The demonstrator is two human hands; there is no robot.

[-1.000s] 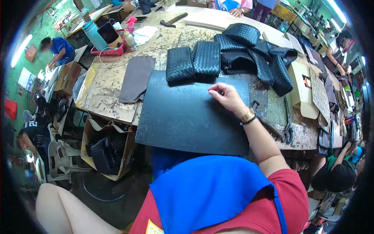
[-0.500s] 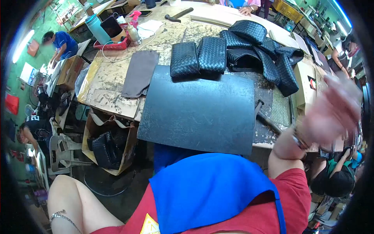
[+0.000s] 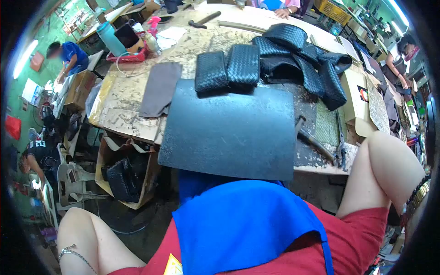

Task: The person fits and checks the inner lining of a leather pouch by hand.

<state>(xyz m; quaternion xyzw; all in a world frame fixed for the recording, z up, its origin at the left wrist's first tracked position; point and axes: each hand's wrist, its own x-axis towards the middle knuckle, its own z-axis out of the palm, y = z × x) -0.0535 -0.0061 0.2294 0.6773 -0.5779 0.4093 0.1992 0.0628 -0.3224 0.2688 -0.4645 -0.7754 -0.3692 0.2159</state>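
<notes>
Both hands are outside the frame; I cannot tell their state. Two black pouches, long sides running up-down, lie at upper middle, up-left from the nearer right arm.

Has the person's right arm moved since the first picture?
Yes, rightward: the arm now bends beyond the right edge of the black board; earlier its hand was above it.
</notes>
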